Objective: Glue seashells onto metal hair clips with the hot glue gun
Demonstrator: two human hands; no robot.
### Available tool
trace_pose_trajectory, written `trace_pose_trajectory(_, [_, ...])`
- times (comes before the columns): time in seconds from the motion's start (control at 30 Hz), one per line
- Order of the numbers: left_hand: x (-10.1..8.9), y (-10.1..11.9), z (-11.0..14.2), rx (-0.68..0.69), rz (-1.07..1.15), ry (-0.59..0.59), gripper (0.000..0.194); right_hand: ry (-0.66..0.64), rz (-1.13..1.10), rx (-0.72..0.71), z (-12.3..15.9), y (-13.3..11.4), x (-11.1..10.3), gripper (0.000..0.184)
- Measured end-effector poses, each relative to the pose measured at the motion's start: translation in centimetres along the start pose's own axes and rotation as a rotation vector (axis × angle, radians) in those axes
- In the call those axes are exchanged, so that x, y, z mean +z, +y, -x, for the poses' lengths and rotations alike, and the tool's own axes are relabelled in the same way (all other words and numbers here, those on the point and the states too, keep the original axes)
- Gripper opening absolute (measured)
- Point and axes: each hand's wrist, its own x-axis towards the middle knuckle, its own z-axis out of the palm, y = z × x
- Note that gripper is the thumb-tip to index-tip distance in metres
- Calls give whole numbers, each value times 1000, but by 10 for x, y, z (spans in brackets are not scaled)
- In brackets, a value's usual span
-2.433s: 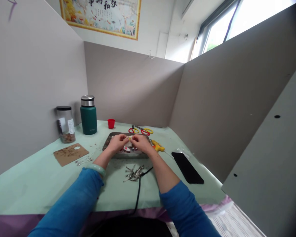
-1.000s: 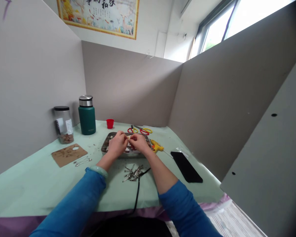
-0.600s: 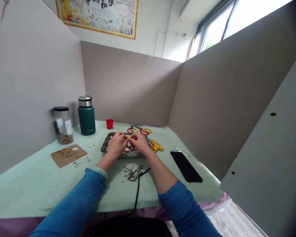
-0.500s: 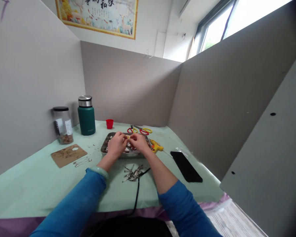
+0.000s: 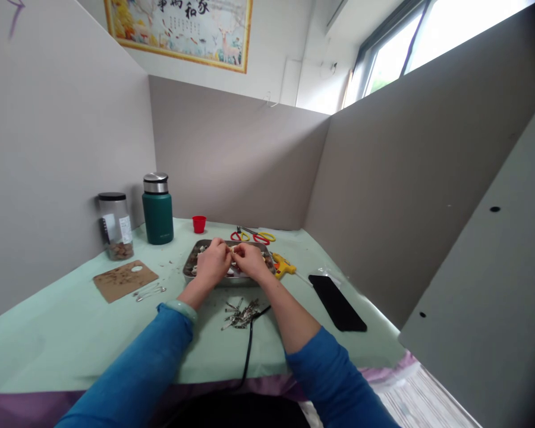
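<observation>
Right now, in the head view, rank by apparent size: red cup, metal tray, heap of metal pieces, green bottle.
1. Metal tray, partly hidden by the left hand and right hand
2. Green bottle
3. Heap of metal pieces, nearest the camera
4. Red cup

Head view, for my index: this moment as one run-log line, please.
left hand: holding small pale piece, mostly hidden; right hand: holding same piece; below: metal tray; nearer: metal pieces; tray's right: glue gun

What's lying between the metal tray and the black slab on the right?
In the head view, a yellow glue gun lies between the metal tray and the black slab, its pale stick pointing toward the slab.
</observation>
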Motion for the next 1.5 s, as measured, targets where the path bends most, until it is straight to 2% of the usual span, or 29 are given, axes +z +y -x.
trace_pose_trajectory(0.13, [2,0,-1,-33,22,19,19,22,18,29,-2,0,3,10])
trace_pose_trajectory(0.27, [2,-1,-2,-8,57,28,18,63,42,64,-4,2,3,7])
trace_pose_trajectory(0.4, [2,-4,-4,-15,139,13,16,129,-30,183,-6,8,-7,7])
trace_pose_trajectory(0.5, [2,-8,-9,-80,240,-38,17,82,-237,277,-7,9,-13,8])
trace_pose_trajectory(0.67, [2,-15,-15,-263,501,-43,32,-6,-453,302,-2,-3,-13,5])
trace_pose_trajectory(0.73, [3,-18,-16,-269,585,-81,37,-38,-468,279,1,-8,-11,3])
trace_pose_trajectory(0.87, [7,-21,-16,-194,644,-165,38,-112,-467,205,2,-9,-6,5])
trace_pose_trajectory(1.0, [8,-21,-17,-180,619,-168,34,-119,-306,194,-1,0,-12,6])
trace_pose_trajectory(1.1, [7,-20,-18,-225,553,-152,29,-97,112,197,-5,10,-23,16])
trace_pose_trajectory(1.2, [8,-20,-19,-320,585,-144,27,-189,505,203,-11,16,-27,17])
trace_pose_trajectory(1.27, [10,-20,-19,-372,622,-151,28,-243,592,216,-15,16,-22,15])
trace_pose_trajectory(1.37, [11,-21,-20,-392,628,-166,30,-290,662,237,-20,13,-12,25])
trace_pose_trajectory(1.43, [9,-24,-21,-376,578,-171,31,-313,672,223,-20,11,-9,26])
trace_pose_trajectory(1.5, [4,-28,-22,-343,465,-151,32,-350,647,182,-18,12,-10,21])
